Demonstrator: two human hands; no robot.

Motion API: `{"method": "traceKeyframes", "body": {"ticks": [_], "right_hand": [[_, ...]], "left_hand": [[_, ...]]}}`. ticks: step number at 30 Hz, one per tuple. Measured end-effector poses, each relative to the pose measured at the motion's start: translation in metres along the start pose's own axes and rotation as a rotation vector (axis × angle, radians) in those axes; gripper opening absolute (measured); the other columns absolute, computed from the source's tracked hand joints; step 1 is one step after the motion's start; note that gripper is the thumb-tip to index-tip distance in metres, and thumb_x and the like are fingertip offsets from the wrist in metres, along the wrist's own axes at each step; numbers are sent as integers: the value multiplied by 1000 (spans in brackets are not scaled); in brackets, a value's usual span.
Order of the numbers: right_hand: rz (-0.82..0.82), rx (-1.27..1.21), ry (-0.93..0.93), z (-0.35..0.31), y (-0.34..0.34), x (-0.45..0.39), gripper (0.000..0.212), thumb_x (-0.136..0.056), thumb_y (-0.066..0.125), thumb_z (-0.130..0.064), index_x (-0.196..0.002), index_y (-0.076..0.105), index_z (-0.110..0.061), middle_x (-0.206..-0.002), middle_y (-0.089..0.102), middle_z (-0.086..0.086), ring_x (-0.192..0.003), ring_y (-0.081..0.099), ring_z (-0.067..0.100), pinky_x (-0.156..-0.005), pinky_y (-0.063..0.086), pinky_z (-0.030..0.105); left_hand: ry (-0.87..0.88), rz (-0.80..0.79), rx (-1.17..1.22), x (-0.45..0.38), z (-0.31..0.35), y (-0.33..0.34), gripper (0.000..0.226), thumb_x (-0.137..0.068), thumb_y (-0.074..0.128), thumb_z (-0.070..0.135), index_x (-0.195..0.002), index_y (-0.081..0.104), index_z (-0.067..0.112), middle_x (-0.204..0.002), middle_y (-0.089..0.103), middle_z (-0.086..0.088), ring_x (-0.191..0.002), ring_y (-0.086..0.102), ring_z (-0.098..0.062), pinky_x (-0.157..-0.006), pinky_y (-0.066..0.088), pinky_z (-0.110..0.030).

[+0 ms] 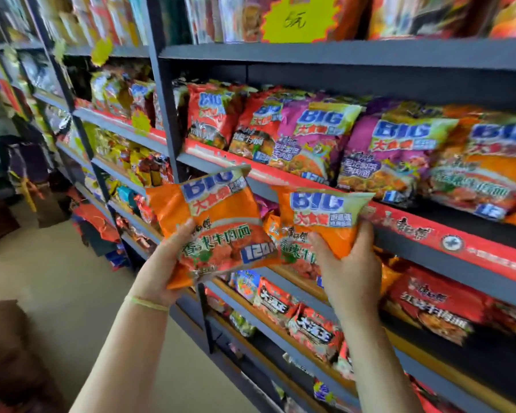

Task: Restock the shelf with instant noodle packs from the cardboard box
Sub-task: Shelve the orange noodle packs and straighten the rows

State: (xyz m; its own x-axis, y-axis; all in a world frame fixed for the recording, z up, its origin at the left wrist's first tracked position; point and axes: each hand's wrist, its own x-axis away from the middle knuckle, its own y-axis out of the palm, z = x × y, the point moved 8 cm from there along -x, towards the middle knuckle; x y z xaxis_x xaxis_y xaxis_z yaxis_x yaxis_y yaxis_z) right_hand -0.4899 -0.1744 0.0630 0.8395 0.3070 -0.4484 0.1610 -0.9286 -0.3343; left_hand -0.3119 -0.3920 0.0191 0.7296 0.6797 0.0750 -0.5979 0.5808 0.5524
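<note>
My left hand (164, 260) grips one orange noodle pack (215, 225) by its lower left edge, thumb across the front, fingers behind; my right hand (347, 263) grips a second orange pack (319, 222) by its lower right corner, thumb on front, fingers curled round the side. Both packs held up in front of the shelf (325, 180), face toward me, tilted a bit; the left pack's right edge overlaps the second one. Pack look: glossy orange wrapper, pale green-yellow panel up top w/ blue "BIG" lettering, red characters under it, green characters mid-pack over a red-brown noodle photo; blue "120" tag low right on the left pack. Second pack sits just at the red price strip of the shelf's front edge, w/ its top right corner touching or overlapping it; can't tell which. On that shelf level: row of same-brand packs (399, 150) leaning back, red ones at left, purple in the middle, orange at far right. Thin yellow-green band (146, 302) on my left wrist; brown cardboard box (9, 347) low left on the floor, blurred.
</note>
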Motion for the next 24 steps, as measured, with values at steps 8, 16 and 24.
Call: {"method": "traceKeyframes", "body": {"ticks": [8, 16, 24], "right_hand": [[-264, -395, 82, -15, 12, -12, 29, -95, 66, -17, -118, 58, -33, -101, 72, -17, -88, 66, -10, -71, 49, 10], [-280, -457, 279, -24, -68, -39, 79, -73, 45, -88, -138, 48, -43, -133, 60, -14, -121, 59, 7, -108, 46, 40], [1, 69, 10, -34, -194, -84, 90, -64, 91, -41, -136, 36, -39, -122, 58, -20, -102, 56, -6, -94, 48, 23]], "left_hand": [[-5, -317, -226, 15, -5, 79, 80, -58, 92, 41, -126, 61, 14, -120, 69, -16, -106, 69, -36, -75, 59, -40], [197, -413, -354, 0, 3, 198, 46, -79, 67, 26, -124, 59, 21, -104, 76, 2, -95, 73, -19, -73, 60, -31], [484, -620, -556, -23, -3, 322, 34, -81, 76, 11, -105, 51, 10, -78, 66, 5, -69, 62, -7, -64, 52, -21]]}}
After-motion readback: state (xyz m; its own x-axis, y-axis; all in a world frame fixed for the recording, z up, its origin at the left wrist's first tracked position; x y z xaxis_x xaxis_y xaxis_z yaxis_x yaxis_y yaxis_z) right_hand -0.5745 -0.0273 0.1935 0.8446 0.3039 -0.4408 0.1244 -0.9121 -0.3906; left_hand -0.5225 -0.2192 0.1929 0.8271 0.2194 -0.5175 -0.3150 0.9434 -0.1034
